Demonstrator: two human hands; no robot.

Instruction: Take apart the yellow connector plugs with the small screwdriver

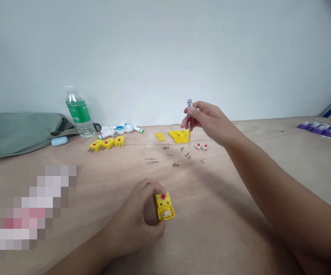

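Between the thumb and fingers of my left hand (138,217) is a yellow plug (165,205) with a red button, held low over the near part of the table. Its lower end shows a pale strip and a screw. My right hand (204,118) grips a screwdriver (189,109) with a clear handle, its shaft pointing down over the loose parts. Below it lie small screws (187,155), brass pieces (176,164) and thin metal pins (151,162). Two red-and-white button pieces (201,146) sit just right of the shaft. Behind it is a pile of yellow plastic parts (178,136).
Three yellow plugs (108,143) stand at the left, near white-and-blue items (121,130). A water bottle (79,114) leans by a grey-green bag (19,133) and a light blue case (59,141). Purple-and-white objects (326,130) lie far right. A wall bounds the table's back.
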